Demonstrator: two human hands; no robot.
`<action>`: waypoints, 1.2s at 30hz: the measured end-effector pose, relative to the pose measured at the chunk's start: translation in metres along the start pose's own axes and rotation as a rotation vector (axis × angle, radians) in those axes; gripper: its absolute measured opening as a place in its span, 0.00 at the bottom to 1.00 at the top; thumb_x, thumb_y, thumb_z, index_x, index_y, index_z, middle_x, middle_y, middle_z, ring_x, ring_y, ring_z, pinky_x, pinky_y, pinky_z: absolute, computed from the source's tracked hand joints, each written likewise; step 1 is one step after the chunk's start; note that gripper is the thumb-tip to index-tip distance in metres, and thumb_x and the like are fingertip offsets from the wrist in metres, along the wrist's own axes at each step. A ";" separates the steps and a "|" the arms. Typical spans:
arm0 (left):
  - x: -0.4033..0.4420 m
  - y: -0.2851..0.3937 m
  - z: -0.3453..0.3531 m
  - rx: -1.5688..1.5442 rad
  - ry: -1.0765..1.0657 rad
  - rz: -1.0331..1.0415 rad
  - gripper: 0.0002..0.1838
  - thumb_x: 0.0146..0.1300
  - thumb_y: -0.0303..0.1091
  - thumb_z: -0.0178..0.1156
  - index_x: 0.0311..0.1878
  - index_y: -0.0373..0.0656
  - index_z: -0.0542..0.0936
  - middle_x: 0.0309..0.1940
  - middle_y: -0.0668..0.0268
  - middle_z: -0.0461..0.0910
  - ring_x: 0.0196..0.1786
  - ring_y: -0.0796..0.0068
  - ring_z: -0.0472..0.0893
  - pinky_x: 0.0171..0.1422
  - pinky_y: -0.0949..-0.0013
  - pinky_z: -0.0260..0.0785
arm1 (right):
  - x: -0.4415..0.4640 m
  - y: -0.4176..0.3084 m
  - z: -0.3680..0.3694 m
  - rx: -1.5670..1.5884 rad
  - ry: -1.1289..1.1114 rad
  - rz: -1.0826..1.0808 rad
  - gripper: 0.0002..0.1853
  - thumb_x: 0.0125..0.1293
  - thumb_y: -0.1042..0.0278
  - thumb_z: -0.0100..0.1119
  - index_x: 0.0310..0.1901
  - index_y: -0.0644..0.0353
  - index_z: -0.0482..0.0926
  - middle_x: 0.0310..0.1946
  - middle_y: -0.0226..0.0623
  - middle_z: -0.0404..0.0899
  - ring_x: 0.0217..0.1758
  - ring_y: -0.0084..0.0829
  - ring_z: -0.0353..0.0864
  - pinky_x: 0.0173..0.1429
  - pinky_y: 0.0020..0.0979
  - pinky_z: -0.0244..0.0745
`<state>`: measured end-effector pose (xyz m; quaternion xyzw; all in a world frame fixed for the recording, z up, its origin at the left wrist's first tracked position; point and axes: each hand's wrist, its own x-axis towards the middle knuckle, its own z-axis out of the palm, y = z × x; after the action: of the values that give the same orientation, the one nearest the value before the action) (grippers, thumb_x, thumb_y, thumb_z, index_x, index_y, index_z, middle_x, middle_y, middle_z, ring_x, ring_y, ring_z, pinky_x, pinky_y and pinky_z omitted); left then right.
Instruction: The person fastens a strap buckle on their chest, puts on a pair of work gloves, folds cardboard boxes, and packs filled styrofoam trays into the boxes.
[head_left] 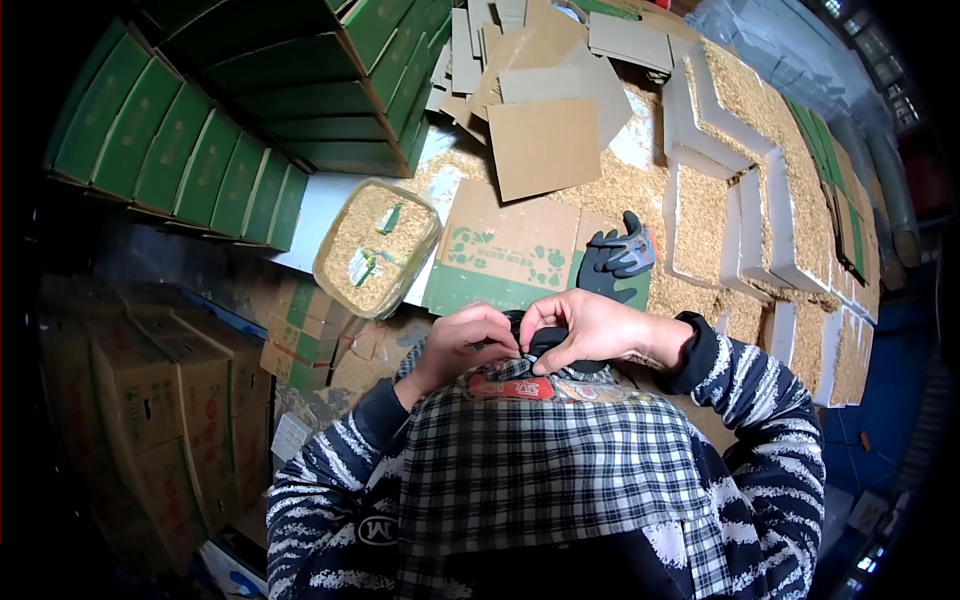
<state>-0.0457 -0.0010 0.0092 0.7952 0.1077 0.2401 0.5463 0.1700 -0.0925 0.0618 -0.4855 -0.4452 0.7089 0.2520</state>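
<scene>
Both hands meet at the front of a black-and-white checked apron (560, 440) that I wear. My left hand (462, 345) is closed in a pinch at the apron's far edge, and what sits between its fingertips is too small to make out. Close beside it, my right hand (590, 335) has thumb and fingers curled around a black, soft-looking piece (547, 341). A red printed patch (510, 387) lies on the apron just below the fingers. Past the right hand, a pair of grey-and-black work gloves (618, 258) rests on the table.
A flattened printed carton (510, 240) lies ahead, with loose cardboard sheets (545, 150) behind. A clear tub (328, 240) of shavings-like material holds small green-and-white packets. White-walled boxes (735, 235) filled with similar material stand right. Green cartons (165, 140) stack left; brown boxes (150, 400) stand below.
</scene>
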 end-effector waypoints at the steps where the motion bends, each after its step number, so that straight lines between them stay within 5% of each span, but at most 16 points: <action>1: 0.000 0.001 0.000 0.000 0.002 -0.001 0.08 0.48 0.23 0.72 0.33 0.44 0.85 0.34 0.68 0.81 0.39 0.71 0.80 0.42 0.71 0.73 | 0.002 0.006 0.002 0.065 0.011 -0.036 0.16 0.53 0.70 0.74 0.43 0.59 0.80 0.40 0.26 0.82 0.44 0.17 0.77 0.50 0.21 0.71; 7: -0.005 0.000 0.002 -0.043 -0.004 -0.040 0.06 0.52 0.27 0.69 0.35 0.45 0.85 0.34 0.69 0.84 0.37 0.72 0.82 0.41 0.71 0.74 | -0.001 -0.006 -0.004 -0.224 0.008 0.056 0.15 0.55 0.67 0.75 0.43 0.59 0.82 0.37 0.26 0.83 0.42 0.18 0.77 0.48 0.21 0.71; 10: -0.008 0.003 -0.002 0.009 -0.127 -0.165 0.07 0.57 0.32 0.67 0.39 0.46 0.85 0.35 0.69 0.85 0.36 0.71 0.83 0.41 0.71 0.73 | -0.004 -0.006 -0.005 -0.114 -0.016 0.061 0.14 0.58 0.68 0.73 0.45 0.59 0.82 0.38 0.26 0.83 0.41 0.17 0.77 0.48 0.21 0.72; 12: -0.009 0.001 -0.001 0.178 -0.128 -0.023 0.10 0.60 0.36 0.64 0.44 0.48 0.84 0.35 0.71 0.85 0.37 0.70 0.83 0.41 0.72 0.73 | -0.007 -0.012 -0.005 -0.054 0.008 0.065 0.13 0.59 0.68 0.72 0.44 0.60 0.83 0.38 0.26 0.84 0.41 0.16 0.78 0.48 0.20 0.72; 19: -0.009 0.008 -0.001 0.168 -0.168 -0.071 0.13 0.60 0.34 0.64 0.48 0.48 0.82 0.37 0.70 0.84 0.38 0.72 0.83 0.42 0.74 0.72 | -0.010 -0.013 0.000 -0.122 0.170 -0.108 0.07 0.60 0.70 0.70 0.40 0.61 0.85 0.35 0.27 0.85 0.39 0.16 0.80 0.48 0.20 0.74; 24: -0.016 0.004 0.002 -0.191 -0.179 -0.374 0.14 0.63 0.29 0.61 0.52 0.46 0.79 0.40 0.70 0.82 0.39 0.80 0.82 0.43 0.80 0.72 | -0.010 -0.010 0.007 -0.086 0.235 -0.111 0.07 0.60 0.72 0.70 0.39 0.62 0.85 0.35 0.29 0.86 0.39 0.16 0.81 0.48 0.20 0.74; 30: -0.017 0.001 0.004 -0.265 -0.166 -0.375 0.15 0.62 0.27 0.60 0.52 0.42 0.78 0.42 0.71 0.81 0.42 0.83 0.81 0.45 0.82 0.72 | -0.010 -0.010 0.003 0.141 0.130 -0.132 0.07 0.61 0.76 0.67 0.41 0.63 0.83 0.37 0.30 0.85 0.41 0.17 0.81 0.50 0.20 0.75; 36: -0.020 -0.002 0.008 -0.246 -0.114 -0.398 0.14 0.63 0.28 0.61 0.53 0.41 0.78 0.42 0.71 0.82 0.41 0.84 0.81 0.45 0.82 0.73 | -0.008 -0.017 0.008 -0.084 0.174 -0.200 0.07 0.59 0.78 0.65 0.40 0.62 0.83 0.36 0.30 0.85 0.43 0.19 0.82 0.51 0.23 0.76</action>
<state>-0.0586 -0.0150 -0.0006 0.6981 0.2011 0.0937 0.6808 0.1648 -0.0935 0.0815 -0.5086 -0.4969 0.6163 0.3385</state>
